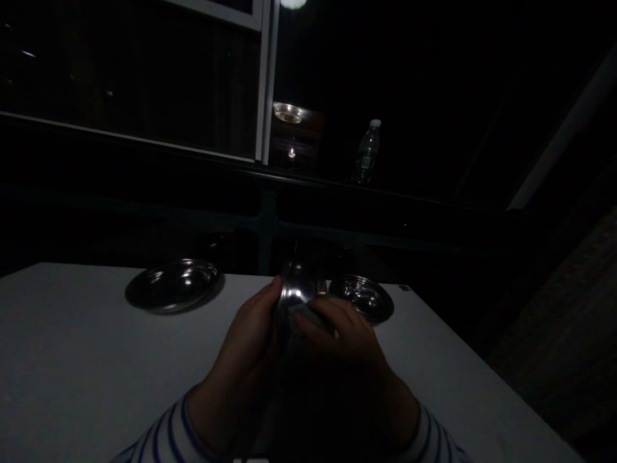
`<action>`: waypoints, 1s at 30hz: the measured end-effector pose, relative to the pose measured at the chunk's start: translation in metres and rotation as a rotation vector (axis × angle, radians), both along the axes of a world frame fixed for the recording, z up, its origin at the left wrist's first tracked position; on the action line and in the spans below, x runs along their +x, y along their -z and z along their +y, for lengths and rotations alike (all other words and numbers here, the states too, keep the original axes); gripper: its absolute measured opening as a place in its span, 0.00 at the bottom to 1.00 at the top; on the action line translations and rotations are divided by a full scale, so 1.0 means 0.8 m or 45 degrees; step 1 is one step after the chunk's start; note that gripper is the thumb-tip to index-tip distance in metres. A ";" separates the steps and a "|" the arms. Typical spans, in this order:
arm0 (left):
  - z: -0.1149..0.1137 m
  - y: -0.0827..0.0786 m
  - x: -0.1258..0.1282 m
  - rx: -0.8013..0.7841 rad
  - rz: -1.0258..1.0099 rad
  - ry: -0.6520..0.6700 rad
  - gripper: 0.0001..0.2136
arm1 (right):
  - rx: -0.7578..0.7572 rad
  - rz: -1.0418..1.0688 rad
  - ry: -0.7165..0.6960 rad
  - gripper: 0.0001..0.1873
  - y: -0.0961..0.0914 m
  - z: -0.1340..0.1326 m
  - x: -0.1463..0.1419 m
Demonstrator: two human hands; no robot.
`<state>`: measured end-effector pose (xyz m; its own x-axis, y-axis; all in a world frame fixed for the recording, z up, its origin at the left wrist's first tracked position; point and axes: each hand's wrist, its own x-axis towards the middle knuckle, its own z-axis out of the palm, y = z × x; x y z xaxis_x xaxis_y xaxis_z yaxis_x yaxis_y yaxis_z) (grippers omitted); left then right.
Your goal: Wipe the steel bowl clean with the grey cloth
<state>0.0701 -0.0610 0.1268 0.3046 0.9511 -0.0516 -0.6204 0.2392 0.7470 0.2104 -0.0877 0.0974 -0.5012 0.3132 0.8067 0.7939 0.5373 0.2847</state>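
A shiny rounded metal bowl (299, 283) is held up over the near part of the table, tilted so that its curved side shows. My left hand (248, 344) grips its left edge, with the fingers mostly hidden behind it. My right hand (354, 344) is closed on a small greyish cloth (304, 315), which it presses against the bowl's surface. Darkness hides the underside of the bowl and whatever lies below the hands.
On the white table (96, 366) a wide metal dish (173, 286) lies to the left, and a smaller metal dish (364, 297) lies just behind my right hand. A plastic bottle (367, 154) stands on the dark window ledge beyond.
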 end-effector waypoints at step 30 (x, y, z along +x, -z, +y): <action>-0.004 0.000 0.001 -0.059 0.103 0.037 0.08 | -0.163 0.058 -0.018 0.11 -0.009 -0.003 0.012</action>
